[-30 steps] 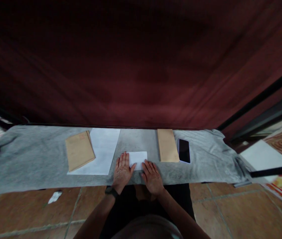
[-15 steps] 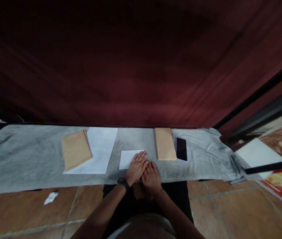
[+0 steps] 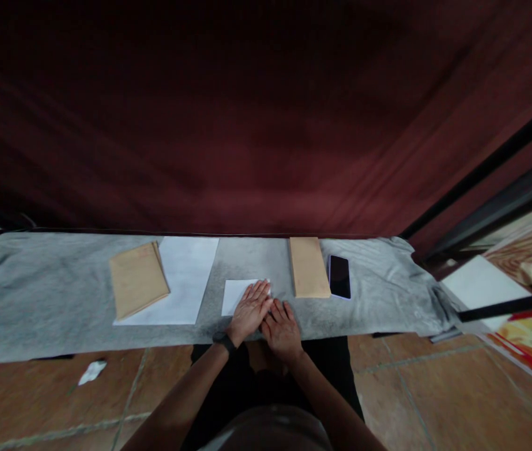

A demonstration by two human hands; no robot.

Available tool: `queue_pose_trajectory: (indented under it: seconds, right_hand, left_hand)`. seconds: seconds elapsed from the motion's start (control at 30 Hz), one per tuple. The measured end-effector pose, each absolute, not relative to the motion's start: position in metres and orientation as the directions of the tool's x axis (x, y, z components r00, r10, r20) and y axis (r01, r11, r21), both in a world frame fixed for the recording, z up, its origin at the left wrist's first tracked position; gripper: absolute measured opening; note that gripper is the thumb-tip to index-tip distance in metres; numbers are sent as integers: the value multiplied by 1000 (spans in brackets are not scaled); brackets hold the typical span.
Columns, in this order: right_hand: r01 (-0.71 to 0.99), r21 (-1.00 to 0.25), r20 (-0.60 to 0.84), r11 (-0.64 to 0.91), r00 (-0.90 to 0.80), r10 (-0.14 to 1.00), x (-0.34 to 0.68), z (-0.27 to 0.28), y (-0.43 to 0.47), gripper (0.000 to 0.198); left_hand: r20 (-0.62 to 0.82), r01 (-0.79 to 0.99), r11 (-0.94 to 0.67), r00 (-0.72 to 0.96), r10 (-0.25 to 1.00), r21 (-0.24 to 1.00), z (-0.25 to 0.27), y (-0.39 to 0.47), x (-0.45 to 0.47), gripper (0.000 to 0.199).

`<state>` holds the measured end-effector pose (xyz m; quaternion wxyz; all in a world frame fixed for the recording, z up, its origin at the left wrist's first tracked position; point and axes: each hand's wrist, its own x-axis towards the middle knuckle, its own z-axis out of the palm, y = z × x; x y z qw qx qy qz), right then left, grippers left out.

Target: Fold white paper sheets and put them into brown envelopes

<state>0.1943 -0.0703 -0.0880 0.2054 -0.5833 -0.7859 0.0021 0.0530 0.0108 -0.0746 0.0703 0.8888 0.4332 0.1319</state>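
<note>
A small white folded-looking sheet of paper (image 3: 235, 294) lies on the grey cloth in front of me. My left hand (image 3: 250, 310), with a dark band on its wrist, presses flat over the paper's right part, fingers stretched out. Close beside it, my right hand (image 3: 282, 329) rests flat with fingers spread, near the paper's lower right corner. Whether the right fingers touch the paper cannot be made out. Neither hand grips anything. Part of the paper is hidden under the left hand.
Left of me, brown envelopes (image 3: 139, 280) overlap larger white paper (image 3: 186, 275). A stack of brown envelopes (image 3: 309, 269) and a phone (image 3: 340, 277) lie to the right. Grey cloth (image 3: 59, 282) covers the narrow table, with a dark red curtain (image 3: 266, 156) behind it.
My left hand has slid slightly along the paper, and its thumb has shifted relative to the right hand. The whole view has moved a little; the envelopes and phone stay put.
</note>
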Motion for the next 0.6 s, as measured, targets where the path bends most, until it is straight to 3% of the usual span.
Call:
queue_pose_trajectory:
  seconds: [0.33,0.6]
  right_hand:
    - [919,-215,312,332,-257,915,194,-82,-73,46]
    - [906,-296,277,304,-223,935,190,-72,-68,40]
  left_hand:
    - [284,797,-599,558,780,78,-78,-36,4,61]
    - [331,834,-549,503,799,57,-81,-64,-30,60]
